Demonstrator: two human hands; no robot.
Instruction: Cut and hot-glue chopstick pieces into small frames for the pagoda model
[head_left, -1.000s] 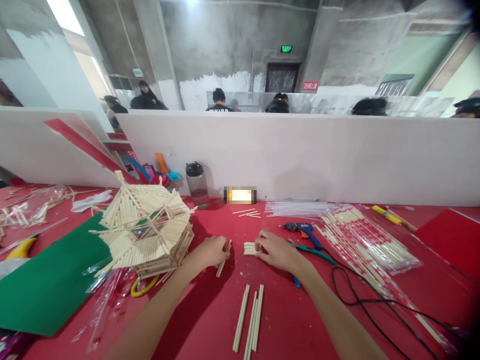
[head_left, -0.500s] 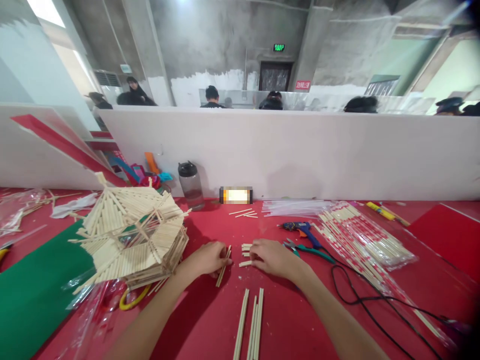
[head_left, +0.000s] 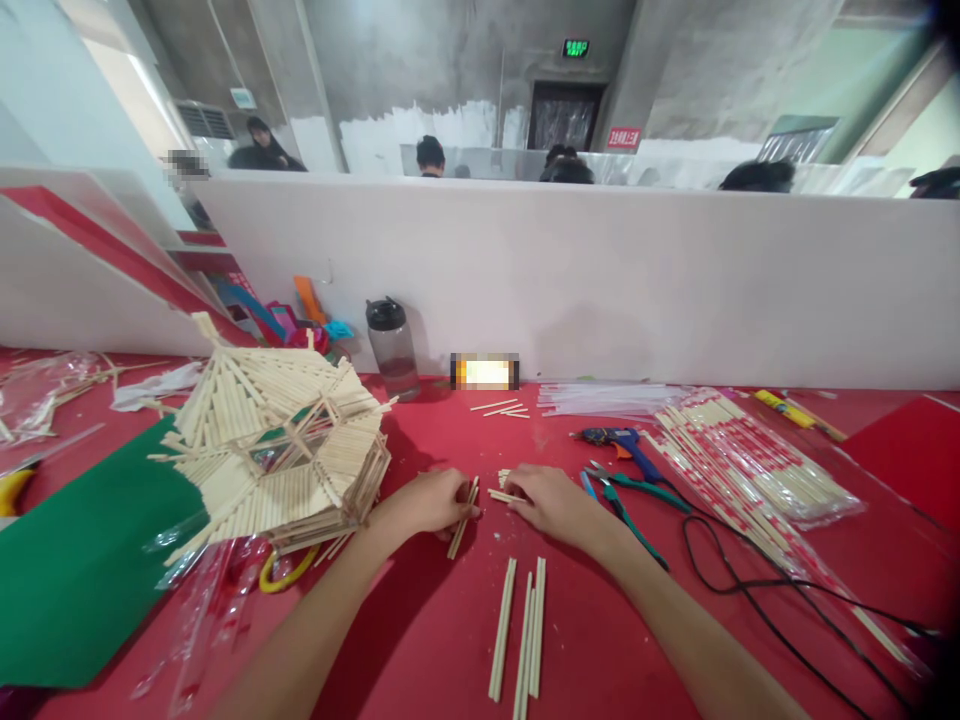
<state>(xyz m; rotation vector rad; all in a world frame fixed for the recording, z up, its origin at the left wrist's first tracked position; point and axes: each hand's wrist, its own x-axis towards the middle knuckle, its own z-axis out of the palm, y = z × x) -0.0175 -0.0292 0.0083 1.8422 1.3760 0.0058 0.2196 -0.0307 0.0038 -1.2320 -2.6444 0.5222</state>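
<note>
My left hand (head_left: 441, 503) is closed on a few short wooden sticks (head_left: 466, 520), which stick out slantwise past its fingertips. Opposite it, my right hand (head_left: 551, 503) has its fingertips pinched on the end of a short wooden stick (head_left: 501, 495). Other short stick ends (head_left: 504, 478) show just behind those fingers, partly hidden by the hand. Nearer to me lie longer wooden sticks (head_left: 531, 630) in two groups on the red tabletop (head_left: 420, 640). To the left of my left hand stands a many-sided model built of sticks (head_left: 352, 450).
Beyond my right hand are a blue glue gun (head_left: 622, 445), green-handled pliers (head_left: 637, 488), a black cord (head_left: 720, 580) and bagged sticks (head_left: 765, 460). A water bottle (head_left: 394, 350) stands by the white partition (head_left: 637, 280). Yellow-handled scissors (head_left: 289, 572) lie under the model's edge.
The camera view has tilted down and turned slightly left. My right fingers have closed on a short stick, now turned at a slant. My left hand keeps its sticks.
</note>
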